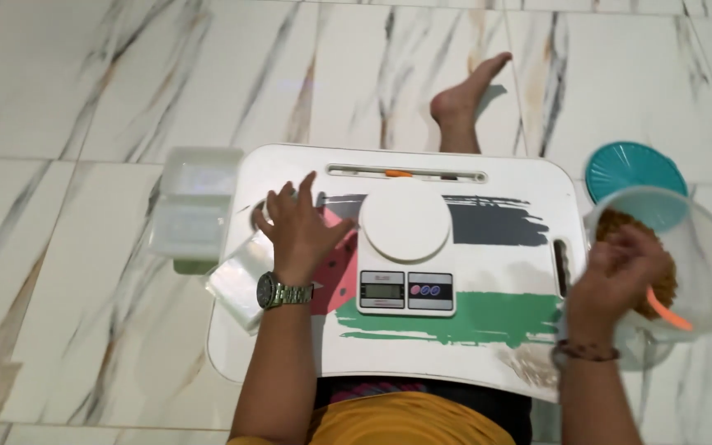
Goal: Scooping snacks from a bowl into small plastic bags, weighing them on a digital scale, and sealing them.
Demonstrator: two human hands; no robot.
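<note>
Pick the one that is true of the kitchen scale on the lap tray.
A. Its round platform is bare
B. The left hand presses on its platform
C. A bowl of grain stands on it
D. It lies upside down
A: the white kitchen scale shows a bare round platform on the lap tray, while the left hand rests beside it on small clear plastic bags.

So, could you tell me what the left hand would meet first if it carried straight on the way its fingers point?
Probably nothing on the tray: the left hand points up-left, past the white tray edge, toward the clear lidded container on the floor, though depth is unclear.

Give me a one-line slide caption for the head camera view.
Left hand on clear bags, right hand scooping in a jug, beside a scale.
</note>
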